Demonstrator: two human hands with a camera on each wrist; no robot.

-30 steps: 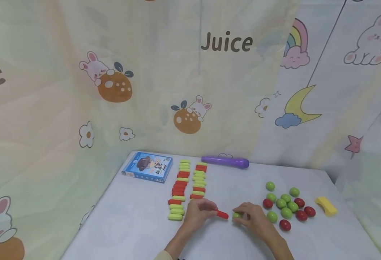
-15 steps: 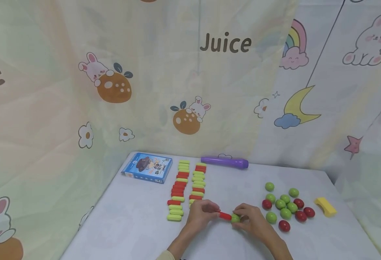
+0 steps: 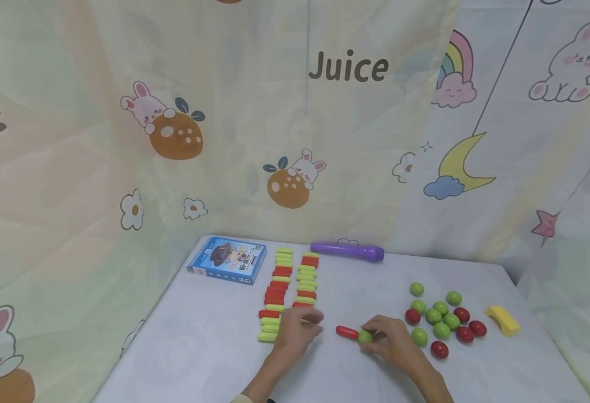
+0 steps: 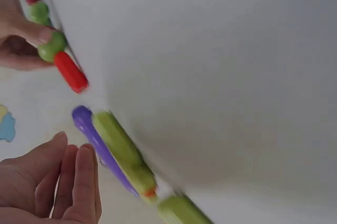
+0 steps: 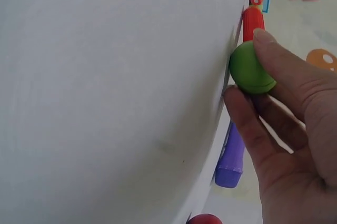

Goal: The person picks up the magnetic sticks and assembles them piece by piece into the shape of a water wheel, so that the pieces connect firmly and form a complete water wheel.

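Observation:
In the head view my right hand (image 3: 393, 340) pinches a green ball (image 3: 364, 337) between thumb and fingers. A red handle (image 3: 346, 332) is joined to the ball and points left; together they look like a small maraca. The right wrist view shows the ball (image 5: 247, 69) close up, with my thumb along its side. To the left, my left hand (image 3: 294, 333) holds nothing and hovers by the near end of the handle rows. Its fingers are loosely bent, thumb close to the fingertips. Two rows of yellow-green handles (image 3: 270, 337) and red handles (image 3: 274, 301) lie there, partly hidden by that hand.
On the right lie several loose green balls (image 3: 441, 330) and red balls (image 3: 439, 350), beside a yellow block (image 3: 504, 320). A purple microphone-shaped stick (image 3: 347, 251) lies at the table's back edge. The blue box (image 3: 232, 260) sits at the back left. Printed cloth hangs behind.
The red handle and green ball, apart a second ago, have come together. My left hand has let go of the handle and moved left. The right hand still holds the ball.

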